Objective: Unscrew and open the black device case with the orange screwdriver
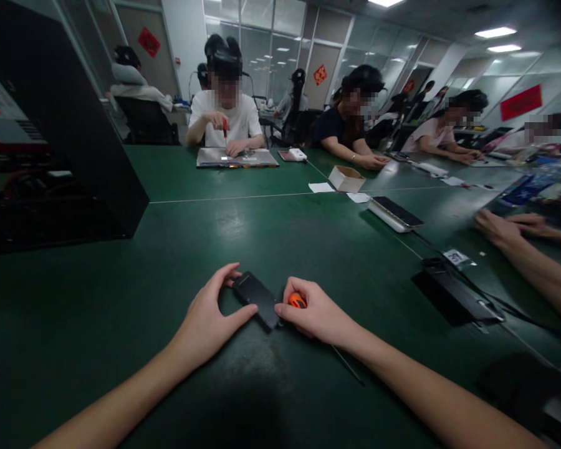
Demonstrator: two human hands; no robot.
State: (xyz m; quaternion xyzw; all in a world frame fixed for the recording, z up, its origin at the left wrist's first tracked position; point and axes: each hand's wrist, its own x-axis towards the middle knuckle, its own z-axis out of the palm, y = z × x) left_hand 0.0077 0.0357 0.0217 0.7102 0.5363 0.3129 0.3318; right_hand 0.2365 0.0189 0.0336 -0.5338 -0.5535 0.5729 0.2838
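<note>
A black, flat rectangular device (257,299) lies at an angle on the green table in front of me; its exact kind is unclear. My left hand (215,305) grips it from the left, thumb on the near side and fingers at the far end. In my right hand (311,308) is a screwdriver (298,300) with an orange and black handle. Its thin shaft sticks out below the palm toward the lower right. The thumb and index finger of that hand touch the device's right edge.
A tall black case (116,174) stands at the left. On the right are a power strip (388,215) with a dark slab on it, cables (477,287) and another dark device (449,293). A small open box (346,179) sits farther back. Co-workers sit around the table; one person's forearms (533,255) reach in from the right.
</note>
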